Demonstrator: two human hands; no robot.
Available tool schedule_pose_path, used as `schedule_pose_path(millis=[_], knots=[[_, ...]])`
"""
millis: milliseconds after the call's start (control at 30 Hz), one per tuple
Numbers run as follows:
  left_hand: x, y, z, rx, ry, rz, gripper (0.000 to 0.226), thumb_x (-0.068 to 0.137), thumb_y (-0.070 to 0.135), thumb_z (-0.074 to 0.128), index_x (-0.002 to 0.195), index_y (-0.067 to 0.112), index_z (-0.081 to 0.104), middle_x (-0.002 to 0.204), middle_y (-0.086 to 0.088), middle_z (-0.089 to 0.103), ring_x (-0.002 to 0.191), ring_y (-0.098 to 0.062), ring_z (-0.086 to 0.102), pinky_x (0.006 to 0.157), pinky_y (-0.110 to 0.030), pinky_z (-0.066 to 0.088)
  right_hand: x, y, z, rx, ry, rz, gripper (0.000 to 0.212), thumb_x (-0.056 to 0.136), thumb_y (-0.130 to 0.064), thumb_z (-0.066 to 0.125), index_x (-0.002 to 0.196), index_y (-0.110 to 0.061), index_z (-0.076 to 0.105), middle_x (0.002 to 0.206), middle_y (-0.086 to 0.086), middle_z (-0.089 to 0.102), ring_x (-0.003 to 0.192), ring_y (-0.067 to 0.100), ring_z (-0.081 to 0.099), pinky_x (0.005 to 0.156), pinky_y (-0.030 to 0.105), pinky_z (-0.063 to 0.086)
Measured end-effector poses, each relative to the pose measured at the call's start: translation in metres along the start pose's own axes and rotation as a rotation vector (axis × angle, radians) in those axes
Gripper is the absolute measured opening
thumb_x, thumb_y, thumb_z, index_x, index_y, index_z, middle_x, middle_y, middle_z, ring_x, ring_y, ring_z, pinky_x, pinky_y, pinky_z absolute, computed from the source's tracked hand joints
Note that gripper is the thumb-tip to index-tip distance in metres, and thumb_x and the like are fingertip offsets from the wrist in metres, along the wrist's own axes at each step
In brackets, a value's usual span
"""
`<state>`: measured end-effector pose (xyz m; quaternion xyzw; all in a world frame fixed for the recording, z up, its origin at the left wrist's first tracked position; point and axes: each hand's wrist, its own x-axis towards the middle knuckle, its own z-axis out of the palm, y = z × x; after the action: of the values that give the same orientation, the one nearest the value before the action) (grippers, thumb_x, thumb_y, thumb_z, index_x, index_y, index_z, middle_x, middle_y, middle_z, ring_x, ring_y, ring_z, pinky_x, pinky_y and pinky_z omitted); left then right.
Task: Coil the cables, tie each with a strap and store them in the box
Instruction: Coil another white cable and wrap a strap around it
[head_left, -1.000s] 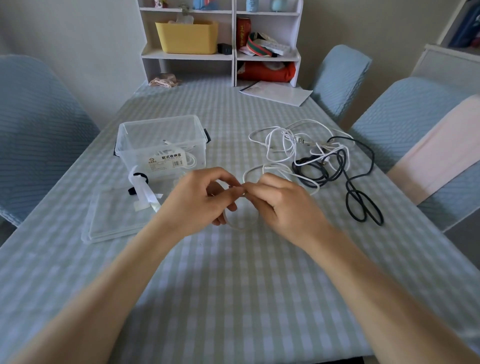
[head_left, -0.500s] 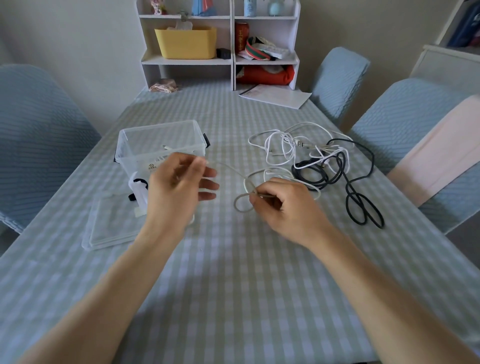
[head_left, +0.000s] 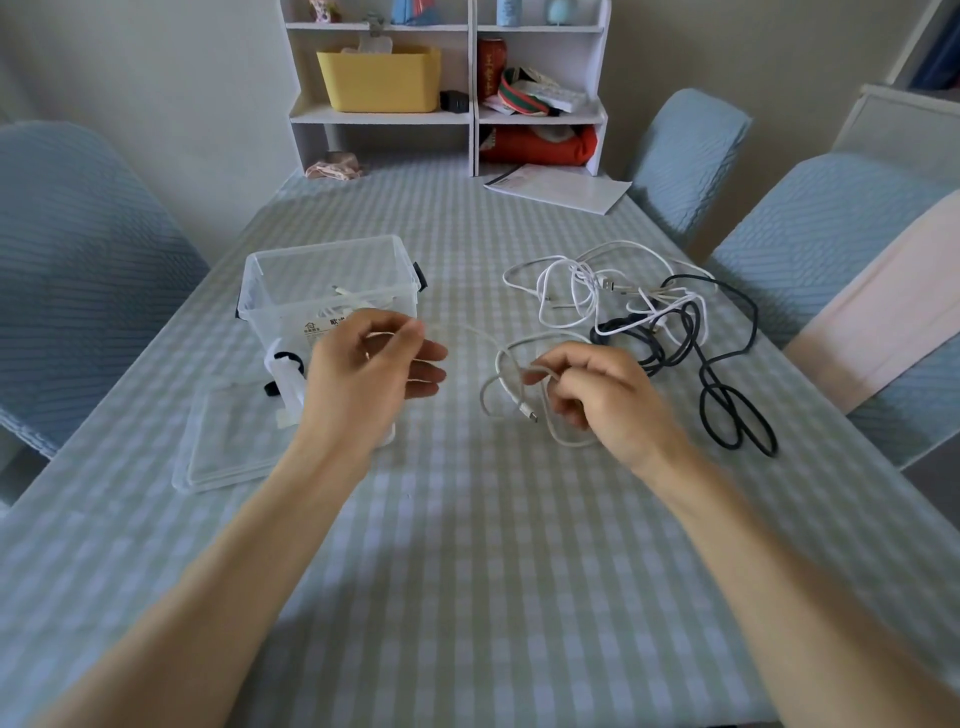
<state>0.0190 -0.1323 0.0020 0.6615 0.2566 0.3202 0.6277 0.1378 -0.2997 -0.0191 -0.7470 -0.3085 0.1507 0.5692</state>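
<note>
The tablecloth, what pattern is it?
The tablecloth shows pale green and white checks, head view.

table (head_left: 493, 571): pale checked cloth | chairs (head_left: 78, 260): blue quilted covers, both sides | shelf (head_left: 470, 62): white, far end, against plain grey wall (head_left: 182, 78) | light: soft

Two hands (head_left: 363, 379), one clear box (head_left: 332, 280), one lid (head_left: 228, 447), three blue chairs (head_left: 685, 150), one shelf unit (head_left: 447, 114).
</note>
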Motion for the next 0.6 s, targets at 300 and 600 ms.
schedule_pose_path(millis=[300, 600], knots=[[0.012, -0.003, -0.009, -0.131, 0.141, -0.015, 0.018, 0.100, 0.019, 0.057, 0.102, 0.001, 0.060, 0.087, -0.009, 0.076, 0.081, -0.022, 0.075, 0.069, -0.029, 0.059, 0.005, 0.010, -0.016, -0.409, 0.079, -0.192, 0.020, 0.099, -0.016, 0.057, 0.098, -0.018, 0.077, 0.059, -0.001, 0.060, 0.053, 0.012, 0.054, 0.055, 0.024, 0.042], [-0.009, -0.005, 0.011, -0.006, -0.213, -0.038, 0.012, 0.100, 0.018, 0.057, 0.094, 0.008, 0.057, 0.093, -0.004, 0.077, 0.088, -0.022, 0.075, 0.080, -0.039, 0.059, 0.000, -0.004, 0.002, -0.213, 0.126, -0.206, 0.010, 0.097, -0.019, 0.062, 0.094, -0.011, 0.067, 0.055, -0.004, 0.062, 0.050, 0.007, 0.052, 0.053, 0.020, 0.040]])
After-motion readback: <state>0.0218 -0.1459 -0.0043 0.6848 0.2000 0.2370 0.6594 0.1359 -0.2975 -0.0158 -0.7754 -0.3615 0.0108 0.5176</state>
